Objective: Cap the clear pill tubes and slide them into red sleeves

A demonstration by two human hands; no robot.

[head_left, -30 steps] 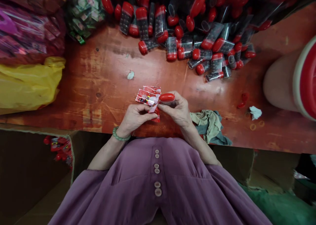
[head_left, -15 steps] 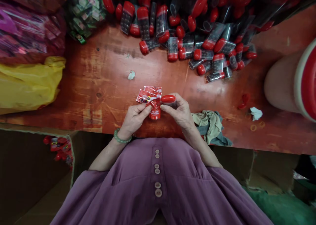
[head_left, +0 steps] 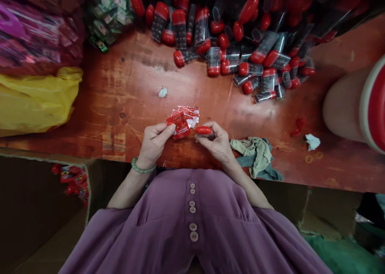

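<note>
Between the thumb and fingers of my left hand (head_left: 156, 141) is a red printed packet (head_left: 181, 130), tilted above the wooden table. Several more red packets (head_left: 191, 113) lie overlapping on the tabletop just behind it. My right hand (head_left: 215, 141) is closed around a container with a glossy red cap (head_left: 203, 130); my fingers cover most of its body. A small gap separates the container from the packet. Clear containers with red ends (head_left: 214, 61) are heaped at the far side, beyond my hands.
A crumpled cloth (head_left: 255, 154) lies by my right forearm. Further right stands a large pale bucket (head_left: 345, 101), with a white scrap (head_left: 313, 142) and rubber bands (head_left: 309, 159) near it. Yellow (head_left: 36, 101) and pink (head_left: 39, 37) bags fill the left. An open cardboard box (head_left: 87, 186) sits below the table edge.
My left hand has drawn left and away from my right hand, bringing one packet off the others. My right hand still holds the container, slightly lower.
</note>
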